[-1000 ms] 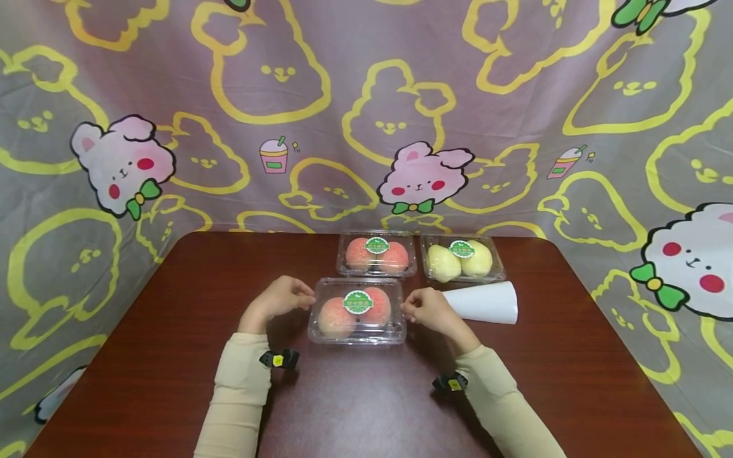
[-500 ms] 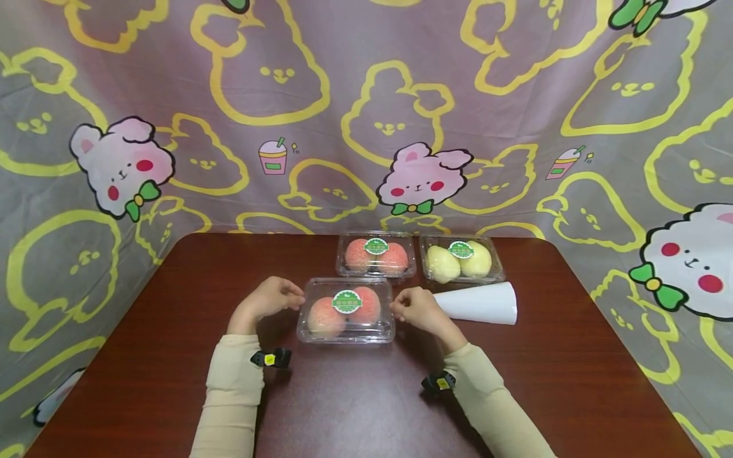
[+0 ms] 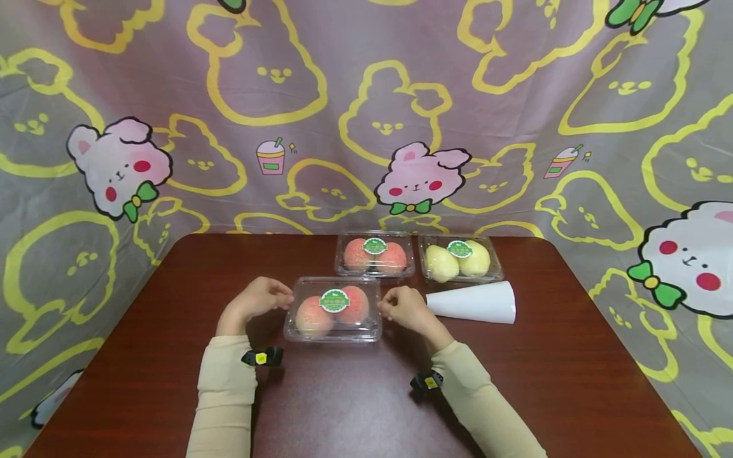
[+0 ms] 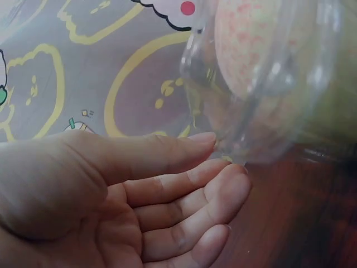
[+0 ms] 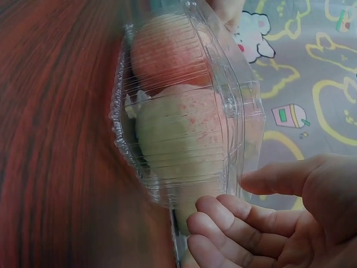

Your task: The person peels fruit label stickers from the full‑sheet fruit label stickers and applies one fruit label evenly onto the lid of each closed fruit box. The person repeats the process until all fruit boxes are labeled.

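A clear plastic clamshell box point(image 3: 333, 339) with two pink peaches point(image 3: 315, 316) and a round green label point(image 3: 335, 301) is held between both hands, over the middle of the table. My left hand point(image 3: 254, 304) pinches its left edge with thumb and fingertips. At the opposite edge, my right hand point(image 3: 408, 308) pinches the rim. The right wrist view shows the box from its side, tilted in the picture, with a peach point(image 5: 181, 134) behind the ribbed wall. The left wrist view has the thumb point(image 4: 178, 148) at the plastic rim.
Behind it stands another clear box of peaches point(image 3: 392, 257). To its right is a box of pale yellow fruit point(image 3: 443, 261). A white tapered tube point(image 3: 478, 303) lies right of my right hand on the brown table point(image 3: 160, 381). A patterned curtain point(image 3: 321, 83) encloses the back and sides.
Both hands and the peach box between them have moved steadily left. The back boxes and the white tube have stayed in place on the table.
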A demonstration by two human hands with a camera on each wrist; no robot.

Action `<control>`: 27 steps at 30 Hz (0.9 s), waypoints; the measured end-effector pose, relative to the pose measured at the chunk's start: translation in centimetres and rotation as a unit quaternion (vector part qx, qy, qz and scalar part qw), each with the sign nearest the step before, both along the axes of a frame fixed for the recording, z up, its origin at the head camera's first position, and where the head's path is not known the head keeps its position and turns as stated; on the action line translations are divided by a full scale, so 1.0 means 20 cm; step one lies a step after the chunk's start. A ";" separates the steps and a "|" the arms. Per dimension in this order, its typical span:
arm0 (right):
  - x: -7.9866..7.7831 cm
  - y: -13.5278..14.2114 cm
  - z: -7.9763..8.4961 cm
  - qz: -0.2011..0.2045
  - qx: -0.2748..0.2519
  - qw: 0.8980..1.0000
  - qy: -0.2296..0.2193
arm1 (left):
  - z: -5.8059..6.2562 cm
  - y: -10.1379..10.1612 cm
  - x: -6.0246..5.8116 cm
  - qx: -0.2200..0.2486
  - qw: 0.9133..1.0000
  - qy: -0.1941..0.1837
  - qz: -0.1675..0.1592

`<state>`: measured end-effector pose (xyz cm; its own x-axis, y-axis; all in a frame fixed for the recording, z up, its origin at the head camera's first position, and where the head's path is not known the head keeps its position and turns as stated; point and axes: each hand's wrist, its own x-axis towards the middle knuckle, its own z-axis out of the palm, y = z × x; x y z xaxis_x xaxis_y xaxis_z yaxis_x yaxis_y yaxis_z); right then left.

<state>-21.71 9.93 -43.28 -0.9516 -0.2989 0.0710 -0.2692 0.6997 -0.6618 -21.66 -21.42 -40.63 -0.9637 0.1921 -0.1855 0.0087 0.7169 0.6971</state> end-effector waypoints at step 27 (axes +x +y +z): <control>0.01 -0.25 -0.06 -0.007 -0.030 0.997 0.072 | 0.01 -0.19 0.04 -0.015 0.999 0.001 0.052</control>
<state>-21.54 4.84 -44.38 -0.9343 -0.2763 0.2252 -0.3550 0.6643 -0.6578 -20.84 -25.23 -40.44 -0.9784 0.0858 -0.1879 -0.0652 0.7348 0.6751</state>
